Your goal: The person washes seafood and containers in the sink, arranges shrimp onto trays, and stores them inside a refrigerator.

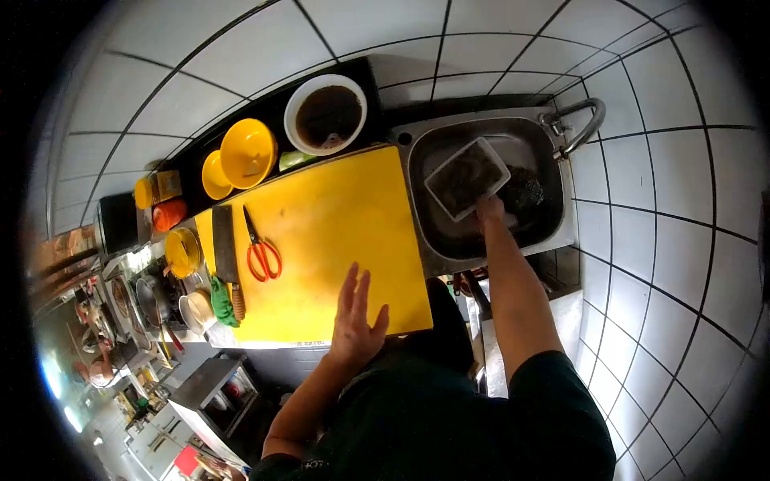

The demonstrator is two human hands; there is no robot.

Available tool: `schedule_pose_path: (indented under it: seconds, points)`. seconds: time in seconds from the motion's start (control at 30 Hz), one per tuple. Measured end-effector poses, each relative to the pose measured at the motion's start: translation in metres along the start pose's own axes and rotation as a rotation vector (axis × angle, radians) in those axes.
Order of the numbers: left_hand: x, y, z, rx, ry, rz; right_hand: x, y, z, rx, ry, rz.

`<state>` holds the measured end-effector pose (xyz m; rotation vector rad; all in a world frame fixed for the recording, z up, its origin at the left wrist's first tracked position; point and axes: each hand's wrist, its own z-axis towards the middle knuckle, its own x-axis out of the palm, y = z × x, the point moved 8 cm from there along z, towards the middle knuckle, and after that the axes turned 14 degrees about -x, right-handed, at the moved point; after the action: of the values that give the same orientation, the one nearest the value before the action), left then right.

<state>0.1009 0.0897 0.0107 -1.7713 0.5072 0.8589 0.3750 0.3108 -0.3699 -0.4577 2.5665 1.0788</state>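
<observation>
Your right hand (491, 210) grasps a clear, rectangular plastic container (467, 178) with dark contents by its near edge, within the outline of the stainless-steel sink (457, 247). A dark clump (525, 191), too unclear to identify, lies in the basin beside it, near the curved metal faucet (598, 122). Your left hand (358, 327) is released, fingers spread, over the near part of the yellow rectangular cutting board (337, 216) on the desk. Farther left on the board lie red-handled scissors (262, 258) and a wooden-handled cleaver (224, 250). Beyond its far edge sits a round white bowl (291, 112) of dark liquid.
</observation>
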Motion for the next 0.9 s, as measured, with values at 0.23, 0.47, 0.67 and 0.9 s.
schedule_pose_path:
  seconds: [0.23, 0.47, 0.67, 0.9]
  points:
    - [0.066, -0.008, 0.051, -0.315, 0.219, -0.416, -0.057, 0.08, -0.087, -0.174, 0.034, 0.025]
    - [0.134, -0.043, 0.104, -0.793, 0.563, -1.318, -0.119, 0.15, -0.171, -0.374, 0.045, -0.143]
    - [0.169, -0.046, 0.115, -0.788, 0.694, -1.535, -0.141, 0.193, -0.209, -0.605, -0.099, -0.284]
    - [0.184, -0.033, 0.11, -0.839, 0.627, -1.451, -0.087, 0.233, -0.222, -1.118, -0.245, -0.741]
